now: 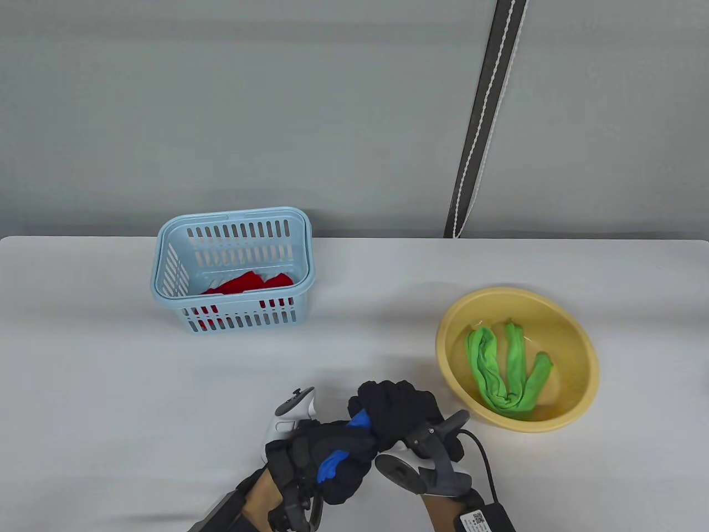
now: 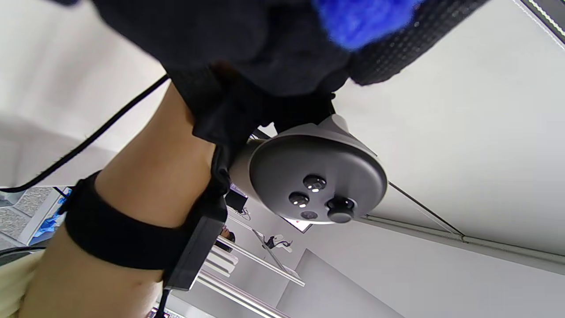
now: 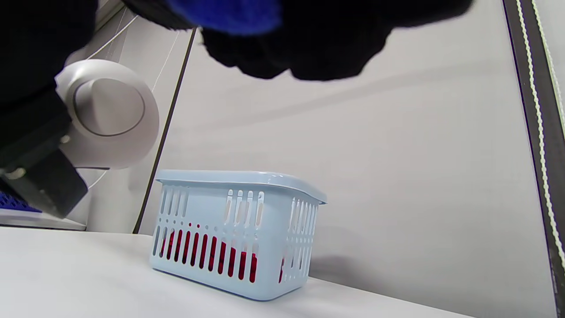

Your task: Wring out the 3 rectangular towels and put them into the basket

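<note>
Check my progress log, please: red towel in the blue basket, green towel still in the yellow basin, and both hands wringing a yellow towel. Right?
One slip: the towel gripped by the left hand and right hand is blue, as the table view shows. The rest stands.

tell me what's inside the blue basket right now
A red towel lies in the basket, showing over the rim and through the slots. Anything beneath it is hidden.

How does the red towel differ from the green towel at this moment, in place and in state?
The red towel lies bunched in the light blue basket at the table's far left; the green towel lies in the yellow basin on the right. The red towel is a compact heap, partly hidden by the slats; the green towel is spread in long twisted folds, fully visible. Neither is touched by a hand.
</note>
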Demonstrator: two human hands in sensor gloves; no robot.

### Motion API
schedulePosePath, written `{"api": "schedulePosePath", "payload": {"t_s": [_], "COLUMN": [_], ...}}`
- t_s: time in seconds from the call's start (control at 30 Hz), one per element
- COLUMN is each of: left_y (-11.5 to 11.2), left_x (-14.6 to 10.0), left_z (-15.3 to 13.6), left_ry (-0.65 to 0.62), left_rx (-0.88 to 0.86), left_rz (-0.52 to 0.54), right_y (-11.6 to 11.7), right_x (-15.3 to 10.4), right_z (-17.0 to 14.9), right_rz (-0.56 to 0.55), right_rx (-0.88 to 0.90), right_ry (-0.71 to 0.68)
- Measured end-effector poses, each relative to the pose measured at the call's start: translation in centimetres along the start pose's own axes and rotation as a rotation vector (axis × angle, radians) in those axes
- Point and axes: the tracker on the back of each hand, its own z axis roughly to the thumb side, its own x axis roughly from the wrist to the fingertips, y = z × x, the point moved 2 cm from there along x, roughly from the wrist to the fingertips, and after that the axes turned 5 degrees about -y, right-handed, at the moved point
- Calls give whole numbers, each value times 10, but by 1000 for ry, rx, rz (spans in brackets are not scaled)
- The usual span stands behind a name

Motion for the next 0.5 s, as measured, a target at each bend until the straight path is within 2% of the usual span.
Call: {"api": "schedulePosePath", "payload": {"t_s": [0.37, 0.5], "left_y": [6, 13], "left_x": [-5, -12], "left_z": [1, 4], "left_ry": [27, 87], "left_rx": [58, 192], "left_rz": [39, 91], "right_y": [4, 9], "right_x": [0, 0], "right_z": [3, 4], "right_rz": [26, 80], "right_rx": [-29, -38], "right_ry": [7, 24]}}
